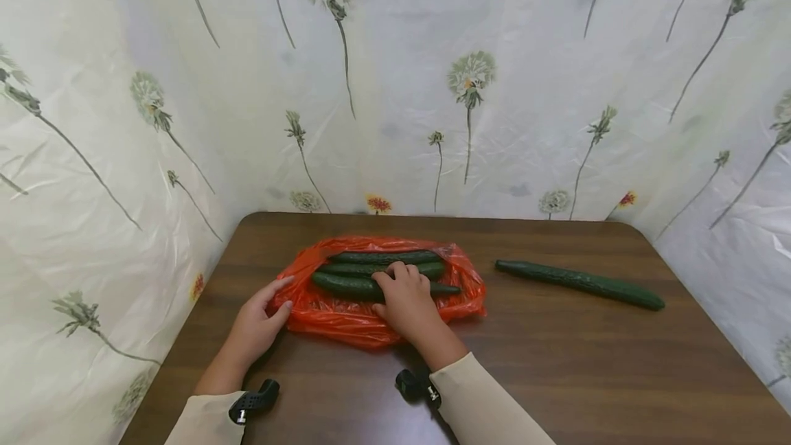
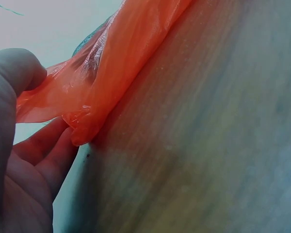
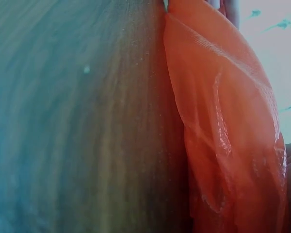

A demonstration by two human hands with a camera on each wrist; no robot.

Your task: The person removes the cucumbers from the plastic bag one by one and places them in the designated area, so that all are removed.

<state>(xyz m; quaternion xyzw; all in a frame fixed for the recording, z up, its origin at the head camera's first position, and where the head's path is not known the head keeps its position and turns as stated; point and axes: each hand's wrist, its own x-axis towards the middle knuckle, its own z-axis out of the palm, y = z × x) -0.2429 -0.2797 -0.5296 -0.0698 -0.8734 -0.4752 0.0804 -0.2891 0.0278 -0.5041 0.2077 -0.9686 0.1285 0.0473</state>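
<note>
A red plastic bag (image 1: 346,325) lies spread on the table with its mouth facing up, and three cucumbers rest inside it side by side. My left hand (image 1: 259,321) is at the bag's left end; in the left wrist view, the thumb and fingers (image 2: 53,150) pinch the thin red film (image 2: 121,73). Over the bag, my right hand (image 1: 408,301) grips the nearest cucumber (image 1: 346,286) around its middle, fingers curled over it. The bag's near side (image 3: 228,121) fills much of the right wrist view and hides most of that hand.
A single cucumber (image 1: 581,282) lies on the brown wooden table (image 1: 556,362), right of the bag. Behind the table and along both sides hangs a pale sheet (image 1: 395,88) printed with dandelions. Dark straps with small devices (image 1: 256,400) sit on both wrists.
</note>
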